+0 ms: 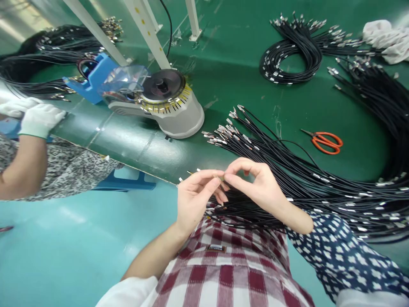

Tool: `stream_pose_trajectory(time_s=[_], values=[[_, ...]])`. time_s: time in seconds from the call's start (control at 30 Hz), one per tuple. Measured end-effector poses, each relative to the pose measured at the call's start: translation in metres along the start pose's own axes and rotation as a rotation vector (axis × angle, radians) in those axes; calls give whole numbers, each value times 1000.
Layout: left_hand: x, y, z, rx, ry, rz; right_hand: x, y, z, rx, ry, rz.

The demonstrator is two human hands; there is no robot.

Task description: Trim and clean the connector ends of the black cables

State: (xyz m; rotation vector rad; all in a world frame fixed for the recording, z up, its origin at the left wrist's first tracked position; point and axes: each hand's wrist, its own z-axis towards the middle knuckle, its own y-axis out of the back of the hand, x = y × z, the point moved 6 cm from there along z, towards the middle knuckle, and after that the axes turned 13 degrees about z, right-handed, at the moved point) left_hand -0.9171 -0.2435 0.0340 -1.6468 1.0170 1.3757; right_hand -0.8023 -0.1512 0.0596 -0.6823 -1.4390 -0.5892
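My left hand [197, 190] and my right hand [260, 186] meet fingertip to fingertip at the table's near edge. Both pinch at a tiny yellowish piece [221, 179], too small and covered to name. Under and beside them lies a thick bundle of black cables [287, 170], with silvery metal ends and white tags fanned out toward the upper left. Some cables run below my hands, across the lap of the checked apron [223, 256].
Orange-handled scissors [327, 142] lie right of the cables. A round grey tape dispenser [180, 115] stands left, beside a blue tape holder [96, 79]. Coiled cables [290, 64] and a white cloth [386, 40] lie farther back. At left, a co-worker's gloved hand [41, 117] rests near the edge.
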Motion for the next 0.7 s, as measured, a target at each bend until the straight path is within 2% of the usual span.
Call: stream_pose_trajectory(time_s=[0.17,0.43,0.7], values=[[6,-2,2,50,69,-53,4,2,0,15,37,-3],[18,-4,5,5,275,-178,6,2,2,-11,49,-58],[21,-11,3,47,252,-282,1,-3,6,34,32,6]])
